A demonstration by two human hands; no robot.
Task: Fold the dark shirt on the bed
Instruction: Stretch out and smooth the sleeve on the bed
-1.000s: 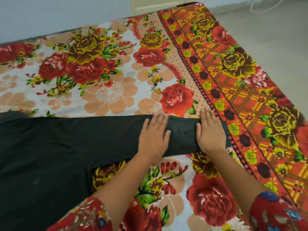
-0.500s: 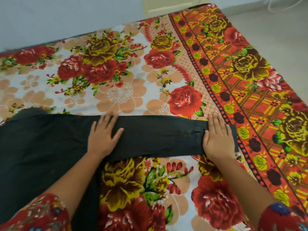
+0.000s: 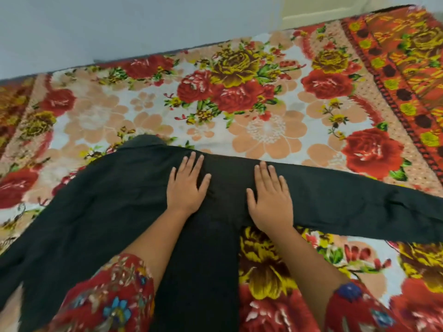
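Both hands lie flat and released, palms down with straight fingers, gripping nothing: the left hand (image 3: 185, 185) and the right hand (image 3: 269, 200) press side by side on the dark, plain-cloth long-sleeved shirt (image 3: 107, 212), about where its right-hand sleeve (image 3: 359, 207) joins the body. Half a second ago they were well apart, the right hand at the sleeve's end near the orange-red bordered right edge of the bed and the left hand midway along the sleeve; now the two sit near each other, well away from that border. The shirt lies spread on the bed's flower-printed red, peach and white sheet (image 3: 263, 130), its body toward the near edge, its sleeve stretched toward the right edge. A dark hump (image 3: 143, 142) at the shirt's top, toward the far edge by the pale wall (image 3: 119, 27), is too blurred to read. The sleeve's end is cut off at the right, and the body runs out at the bottom and left, partly covered by the person's red patterned sleeves (image 3: 107, 295).
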